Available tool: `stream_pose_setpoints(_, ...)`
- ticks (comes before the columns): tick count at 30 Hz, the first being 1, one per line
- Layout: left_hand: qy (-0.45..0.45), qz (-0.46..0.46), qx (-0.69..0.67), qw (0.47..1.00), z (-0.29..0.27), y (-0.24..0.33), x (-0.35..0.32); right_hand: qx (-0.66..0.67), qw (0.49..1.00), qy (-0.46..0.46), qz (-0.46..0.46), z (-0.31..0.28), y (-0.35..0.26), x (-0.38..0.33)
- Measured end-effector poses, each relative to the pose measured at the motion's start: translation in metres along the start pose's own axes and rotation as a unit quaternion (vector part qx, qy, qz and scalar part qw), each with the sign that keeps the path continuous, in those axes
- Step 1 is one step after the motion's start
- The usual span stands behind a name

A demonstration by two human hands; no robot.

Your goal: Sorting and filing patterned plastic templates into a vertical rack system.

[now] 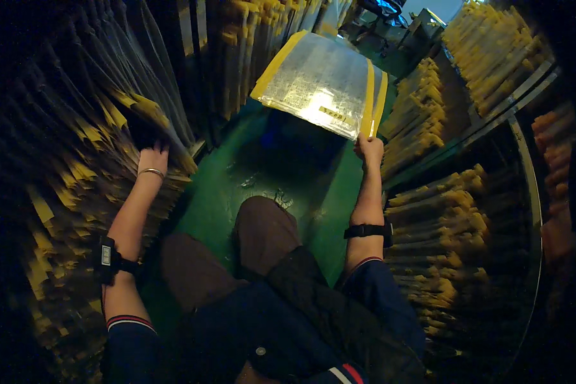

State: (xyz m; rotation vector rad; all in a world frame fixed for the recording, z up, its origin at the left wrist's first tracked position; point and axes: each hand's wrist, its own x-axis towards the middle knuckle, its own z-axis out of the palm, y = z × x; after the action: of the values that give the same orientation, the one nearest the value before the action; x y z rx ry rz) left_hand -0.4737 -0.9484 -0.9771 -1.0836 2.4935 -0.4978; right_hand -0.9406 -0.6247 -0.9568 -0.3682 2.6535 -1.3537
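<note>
My right hand (369,148) is closed on the near right corner of a large flat sheet (307,77). The sheet is pale and translucent, with yellow tape along its sides and a small yellow label near its front edge. It is held out over the aisle, and light glares off its middle. At the left, my left hand (153,160) reaches into a dark gap among hanging sheets (150,115) with yellow edges. Its fingers are stretched toward the gap, partly in shadow, and I see nothing held in them.
Tightly packed yellow-edged sheets (438,230) fill the racks on the right, with a metal rail (525,166) along them. More sheets (256,32) hang at the far left. Between the racks runs a green floor (230,166). Dark equipment (371,32) stands at the far end.
</note>
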Motion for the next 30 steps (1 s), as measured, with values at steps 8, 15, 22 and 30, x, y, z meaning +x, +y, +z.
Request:
stream_pose_setpoints(8,0.019,-0.006,-0.006,1.0,-0.017,0.008,-0.009,0.594,0.796,0.061,-0.095,-0.057,-0.004,-0.007)
stream_pose_setpoints(15,0.078,0.012,-0.027,0.997,-0.006,0.01,-0.009,0.634,0.761,-0.062,0.127,0.005,0.033,-0.026)
stream_pose_setpoints(22,-0.008,0.023,0.055,0.998,-0.032,0.021,-0.026,0.362,0.928,-0.063,0.063,-0.08,0.013,-0.06)
stream_pose_setpoints(30,-0.014,0.056,0.11,0.992,-0.027,0.039,-0.034,0.406,0.904,0.118,-0.06,-0.202,-0.034,-0.167)
